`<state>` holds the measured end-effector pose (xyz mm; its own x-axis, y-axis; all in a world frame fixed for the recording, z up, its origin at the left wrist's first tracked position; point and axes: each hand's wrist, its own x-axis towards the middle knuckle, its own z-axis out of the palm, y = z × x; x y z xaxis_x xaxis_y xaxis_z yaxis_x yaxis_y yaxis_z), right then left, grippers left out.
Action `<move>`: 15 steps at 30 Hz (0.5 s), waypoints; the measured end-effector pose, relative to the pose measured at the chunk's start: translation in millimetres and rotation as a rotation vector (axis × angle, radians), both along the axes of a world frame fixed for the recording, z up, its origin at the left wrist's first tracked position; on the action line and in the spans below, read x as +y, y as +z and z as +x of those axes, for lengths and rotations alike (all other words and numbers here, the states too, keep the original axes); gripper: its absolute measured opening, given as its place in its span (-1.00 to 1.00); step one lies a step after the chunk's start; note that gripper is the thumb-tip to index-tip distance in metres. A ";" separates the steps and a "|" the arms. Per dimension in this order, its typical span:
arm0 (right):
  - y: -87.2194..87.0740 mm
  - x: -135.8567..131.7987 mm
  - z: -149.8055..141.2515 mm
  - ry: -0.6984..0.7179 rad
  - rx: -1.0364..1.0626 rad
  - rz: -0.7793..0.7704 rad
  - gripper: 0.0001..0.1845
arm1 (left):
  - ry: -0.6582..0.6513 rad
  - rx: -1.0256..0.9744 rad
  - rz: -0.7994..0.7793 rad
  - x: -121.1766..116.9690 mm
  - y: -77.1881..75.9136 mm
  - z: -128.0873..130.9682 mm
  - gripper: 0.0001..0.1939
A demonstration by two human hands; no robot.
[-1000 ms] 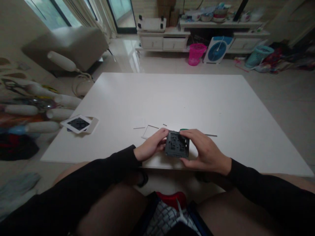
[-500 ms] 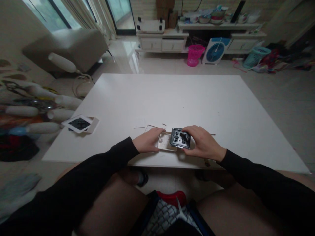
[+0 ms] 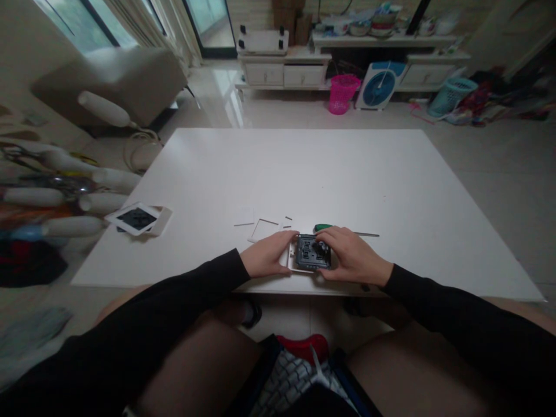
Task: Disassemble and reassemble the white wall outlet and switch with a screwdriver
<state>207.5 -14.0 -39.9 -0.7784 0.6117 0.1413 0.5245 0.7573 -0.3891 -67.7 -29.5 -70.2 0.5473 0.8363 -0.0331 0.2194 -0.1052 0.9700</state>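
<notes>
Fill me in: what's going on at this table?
The left hand holds a white part by its left side, near the front edge of the white table. The right hand grips a dark square part above it, overlapping much of it; whether the two are joined can't be told. A green-handled screwdriver lies just beyond the right hand, partly hidden by it.

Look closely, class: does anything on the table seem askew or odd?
Yes: the black-centred panel by the left edge of the table lies askew over a pale block, one corner seeming to overhang. No spill stands out.
</notes>
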 end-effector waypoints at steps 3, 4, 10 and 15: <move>-4.3 -2.1 -1.1 0.032 0.002 -0.013 -0.46 | 0.053 -0.028 -0.028 -1.1 -4.9 1.3 -0.17; -5.1 -2.3 -1.1 0.038 -0.006 -0.012 -0.45 | 0.059 -0.023 -0.023 -1.3 -6.6 1.1 -0.16; 4.2 4.5 4.2 0.018 -0.040 0.039 -0.46 | -0.037 0.120 0.100 -1.2 -9.6 -0.4 -0.09; 21.8 18.8 18.4 -0.026 0.040 0.124 -0.50 | 0.000 0.109 0.083 -1.6 -7.3 0.4 -0.09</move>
<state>225.8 4.8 -18.1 -0.7543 0.6079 0.2479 0.5307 0.7870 -0.3147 -67.3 -31.1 -77.5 0.5446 0.8384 -0.0236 0.3232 -0.1839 0.9283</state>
